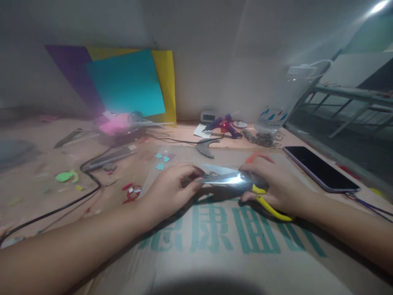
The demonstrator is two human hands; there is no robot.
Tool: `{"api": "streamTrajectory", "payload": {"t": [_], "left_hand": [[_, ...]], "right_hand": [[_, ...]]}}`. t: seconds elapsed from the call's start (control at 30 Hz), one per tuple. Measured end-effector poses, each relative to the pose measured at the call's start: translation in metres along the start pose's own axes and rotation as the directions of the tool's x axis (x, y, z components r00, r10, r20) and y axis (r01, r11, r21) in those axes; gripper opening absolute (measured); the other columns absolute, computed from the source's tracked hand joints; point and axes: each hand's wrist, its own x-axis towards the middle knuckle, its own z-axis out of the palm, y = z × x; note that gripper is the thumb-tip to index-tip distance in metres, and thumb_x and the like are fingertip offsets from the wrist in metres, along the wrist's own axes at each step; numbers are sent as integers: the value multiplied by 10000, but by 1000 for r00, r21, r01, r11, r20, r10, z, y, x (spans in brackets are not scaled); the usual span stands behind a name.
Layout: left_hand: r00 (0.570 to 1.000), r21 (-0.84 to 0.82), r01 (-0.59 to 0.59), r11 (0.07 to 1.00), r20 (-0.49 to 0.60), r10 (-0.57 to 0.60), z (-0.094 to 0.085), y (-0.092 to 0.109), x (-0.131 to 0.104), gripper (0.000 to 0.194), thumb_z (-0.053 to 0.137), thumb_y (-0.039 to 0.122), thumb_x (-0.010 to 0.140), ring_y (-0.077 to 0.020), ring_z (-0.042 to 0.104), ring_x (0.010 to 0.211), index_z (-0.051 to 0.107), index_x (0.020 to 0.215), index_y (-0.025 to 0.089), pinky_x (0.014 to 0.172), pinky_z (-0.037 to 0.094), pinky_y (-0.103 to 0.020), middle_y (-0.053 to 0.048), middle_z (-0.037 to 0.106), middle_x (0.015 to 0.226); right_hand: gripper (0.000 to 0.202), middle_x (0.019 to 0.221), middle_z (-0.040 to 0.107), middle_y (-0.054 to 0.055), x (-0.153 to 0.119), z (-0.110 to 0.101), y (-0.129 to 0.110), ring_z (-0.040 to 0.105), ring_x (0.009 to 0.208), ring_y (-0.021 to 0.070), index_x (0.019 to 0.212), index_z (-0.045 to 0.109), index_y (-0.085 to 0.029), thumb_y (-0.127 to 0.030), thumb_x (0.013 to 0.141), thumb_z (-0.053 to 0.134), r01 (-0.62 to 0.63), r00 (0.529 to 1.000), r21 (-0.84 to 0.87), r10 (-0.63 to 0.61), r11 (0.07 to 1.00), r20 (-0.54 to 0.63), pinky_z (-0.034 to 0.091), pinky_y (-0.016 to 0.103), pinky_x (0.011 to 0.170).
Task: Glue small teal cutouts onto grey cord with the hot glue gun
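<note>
A pair of scissors (229, 180) with shiny blades and yellow and red handles lies across the middle, its tips pointing left. My right hand (273, 180) is closed round the scissors at the handles, and the blades look slightly apart. Close to the blade tips, my left hand (178, 184) has thumb and fingers curled together in a pinch. What sits between those fingertips is too small or hidden to make out. Below both hands is a cardboard sheet (196, 266) with green printed characters. Several small light-blue paper shapes (160, 166) lie just beyond my left hand.
Behind stand blue (129, 86), yellow and purple sheets against the wall. A glue gun (225, 126) with a red light, a grey crescent piece (206, 148) and a clear plastic container (273, 110) are at the back. A phone (319, 168) lies right; a black cable (92, 188) runs left.
</note>
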Motion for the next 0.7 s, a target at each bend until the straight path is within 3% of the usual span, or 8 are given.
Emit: {"api": "streamTrajectory", "payload": {"t": [0.47, 0.7], "left_hand": [[999, 60, -41, 997, -15, 42, 1, -6, -5, 146, 629, 205, 810, -190, 614, 831, 684, 945, 204, 744, 447, -304, -31, 699, 876], [1000, -37, -1, 999, -5, 1, 1, -4, -3, 148, 612, 241, 836, -178, 626, 826, 687, 958, 203, 742, 462, -290, -31, 706, 897]], "right_hand": [[464, 869, 589, 95, -1, 3, -2, 531, 783, 218, 1043, 604, -169, -531, 754, 644, 102, 994, -123, -107, 987, -35, 395, 313, 655], [445, 883, 584, 95, -1, 3, -1, 529, 780, 212, 1041, 597, -176, -518, 760, 647, 93, 995, -105, -96, 990, -26, 407, 303, 644]]}}
